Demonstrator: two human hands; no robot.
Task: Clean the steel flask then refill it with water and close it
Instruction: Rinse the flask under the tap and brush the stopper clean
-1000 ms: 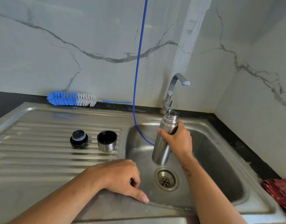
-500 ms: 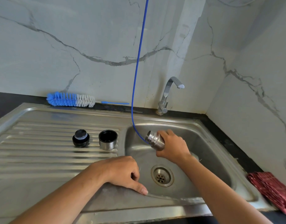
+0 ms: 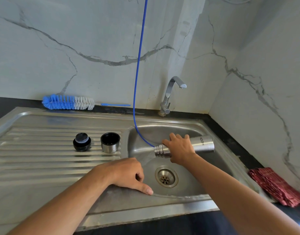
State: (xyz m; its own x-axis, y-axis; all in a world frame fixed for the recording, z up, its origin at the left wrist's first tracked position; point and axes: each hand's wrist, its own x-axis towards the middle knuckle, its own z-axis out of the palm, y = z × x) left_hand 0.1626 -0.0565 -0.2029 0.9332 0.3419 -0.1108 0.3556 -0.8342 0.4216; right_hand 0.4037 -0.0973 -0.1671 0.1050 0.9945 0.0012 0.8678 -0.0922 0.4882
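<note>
The right hand (image 3: 179, 150) wraps its fingers round the steel flask (image 3: 202, 144), held sideways over the sink basin (image 3: 188, 187), mouth toward the blue hose (image 3: 137, 92). The left hand (image 3: 125, 173) rests loosely curled on the sink edge, holding nothing. The stopper (image 3: 81, 141) and cap cup (image 3: 110, 142) stand on the drainboard (image 3: 35, 158).

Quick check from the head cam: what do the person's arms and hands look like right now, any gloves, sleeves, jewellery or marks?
Both arms are bare to as far up as the frame shows, with no sleeve in sight. The left hand and the right hand have no gloves, and no rings, watch or bracelet show at fingers or wrists. Fingernails look short and unpainted. No marks are visible on either forearm in this view.
</note>
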